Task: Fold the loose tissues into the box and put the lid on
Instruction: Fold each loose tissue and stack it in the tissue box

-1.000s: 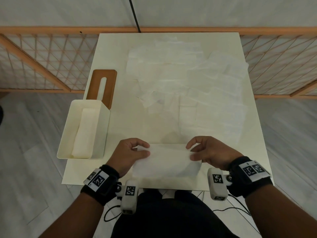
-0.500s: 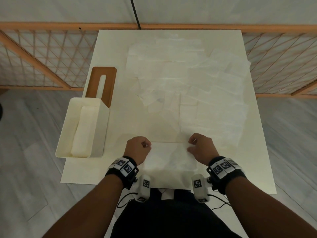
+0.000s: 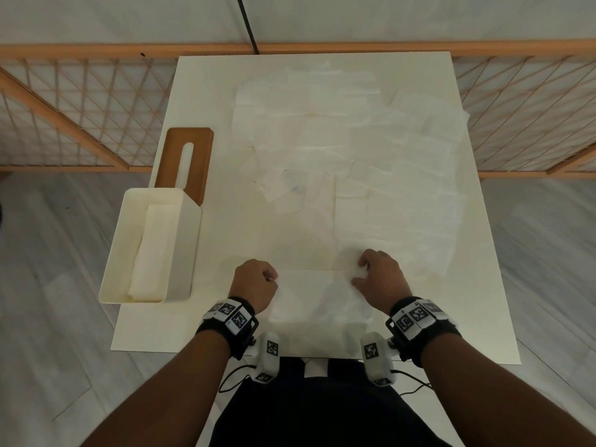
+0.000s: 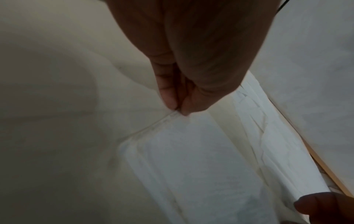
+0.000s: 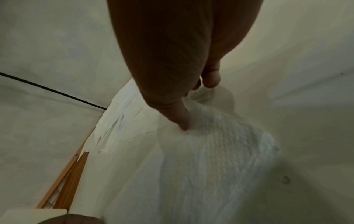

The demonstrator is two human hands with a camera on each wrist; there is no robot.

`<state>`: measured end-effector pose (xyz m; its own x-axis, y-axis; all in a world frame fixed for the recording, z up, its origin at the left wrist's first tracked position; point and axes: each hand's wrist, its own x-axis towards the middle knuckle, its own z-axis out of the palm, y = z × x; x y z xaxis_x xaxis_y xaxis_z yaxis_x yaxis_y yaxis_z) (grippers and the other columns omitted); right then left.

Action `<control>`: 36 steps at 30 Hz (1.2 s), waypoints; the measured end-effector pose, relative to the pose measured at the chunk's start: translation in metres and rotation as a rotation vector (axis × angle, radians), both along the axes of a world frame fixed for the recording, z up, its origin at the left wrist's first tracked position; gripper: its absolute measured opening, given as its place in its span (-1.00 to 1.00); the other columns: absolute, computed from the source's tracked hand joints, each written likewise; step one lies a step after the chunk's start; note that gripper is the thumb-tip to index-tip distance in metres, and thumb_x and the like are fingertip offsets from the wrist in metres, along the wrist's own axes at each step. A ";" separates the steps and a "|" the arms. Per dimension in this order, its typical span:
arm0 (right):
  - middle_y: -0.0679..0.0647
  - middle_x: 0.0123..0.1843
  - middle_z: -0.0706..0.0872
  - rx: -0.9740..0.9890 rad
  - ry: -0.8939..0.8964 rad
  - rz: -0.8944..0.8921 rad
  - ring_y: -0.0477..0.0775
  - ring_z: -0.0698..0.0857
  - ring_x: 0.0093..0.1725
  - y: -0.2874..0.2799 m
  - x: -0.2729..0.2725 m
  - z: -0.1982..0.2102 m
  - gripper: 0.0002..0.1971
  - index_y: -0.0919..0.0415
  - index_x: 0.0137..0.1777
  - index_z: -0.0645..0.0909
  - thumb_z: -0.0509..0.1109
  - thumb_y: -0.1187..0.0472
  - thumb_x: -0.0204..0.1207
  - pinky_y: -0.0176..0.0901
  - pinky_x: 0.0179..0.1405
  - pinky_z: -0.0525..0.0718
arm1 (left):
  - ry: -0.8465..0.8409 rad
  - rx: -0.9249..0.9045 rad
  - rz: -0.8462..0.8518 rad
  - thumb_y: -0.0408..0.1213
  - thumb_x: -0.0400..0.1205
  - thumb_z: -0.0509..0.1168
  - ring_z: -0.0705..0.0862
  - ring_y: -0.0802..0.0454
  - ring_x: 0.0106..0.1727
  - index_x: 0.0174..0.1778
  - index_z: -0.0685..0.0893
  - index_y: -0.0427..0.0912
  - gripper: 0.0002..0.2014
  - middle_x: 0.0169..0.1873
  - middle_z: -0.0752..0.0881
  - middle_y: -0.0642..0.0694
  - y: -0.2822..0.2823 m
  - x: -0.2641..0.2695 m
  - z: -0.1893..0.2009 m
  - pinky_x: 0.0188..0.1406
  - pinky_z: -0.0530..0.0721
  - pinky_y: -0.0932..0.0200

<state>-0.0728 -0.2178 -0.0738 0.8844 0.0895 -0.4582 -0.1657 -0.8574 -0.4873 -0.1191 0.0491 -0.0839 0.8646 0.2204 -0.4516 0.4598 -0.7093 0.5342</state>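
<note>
A white tissue [image 3: 317,301] lies flat at the table's near edge between my hands. My left hand [image 3: 258,282] pinches its far left corner between thumb and finger [image 4: 177,109]. My right hand [image 3: 375,275] pinches its far right corner [image 5: 191,115]. The cream box [image 3: 180,253] stands open at the left edge, with folded tissues [image 3: 151,253] stacked inside. Behind it lies the brown wooden lid [image 3: 185,162], flat, with a slot down its middle. Several loose tissues [image 3: 338,140] overlap across the middle and far right of the table.
The cream table [image 3: 206,333] ends just before my body. A wooden lattice fence [image 3: 80,108] runs behind and to both sides. Grey floorboards [image 3: 48,317] surround the table. A black cable [image 3: 246,24] runs up the far wall.
Both hands moved away from me to the tissue's far corners and their fingers curled in. The tissue went from held loosely in front of me to lying flat.
</note>
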 end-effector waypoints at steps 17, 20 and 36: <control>-0.05 -0.34 0.65 0.115 -0.031 -0.122 -0.13 0.57 -0.35 -0.062 0.012 0.032 -0.82 0.05 -0.20 0.61 0.61 0.15 0.42 -0.45 -0.42 0.41 | -0.031 -0.181 0.239 -0.13 0.49 0.55 0.67 -0.13 0.21 0.31 0.54 -0.23 -0.46 0.25 0.68 -0.19 -0.128 0.180 0.020 0.03 0.57 0.21; -0.03 -0.34 0.67 0.164 -0.014 -0.140 -0.13 0.57 -0.36 -0.067 0.016 0.034 -0.83 0.08 -0.21 0.64 0.61 0.17 0.42 -0.52 -0.42 0.46 | 0.002 -0.139 0.286 -0.21 0.47 0.56 0.68 -0.16 0.25 0.25 0.61 -0.26 -0.52 0.22 0.71 -0.18 -0.132 0.191 0.023 0.04 0.57 0.19; 0.11 -0.33 0.68 0.783 -0.002 -0.717 0.10 0.61 -0.32 -0.060 0.055 0.048 -0.77 0.31 -0.20 0.64 0.48 0.13 0.55 -0.03 -0.38 0.54 | -0.345 -0.134 -0.116 -0.22 0.57 0.49 0.58 0.20 -0.26 0.03 0.81 0.10 -0.84 -0.30 0.60 0.09 -0.076 0.157 0.145 -0.24 0.50 0.52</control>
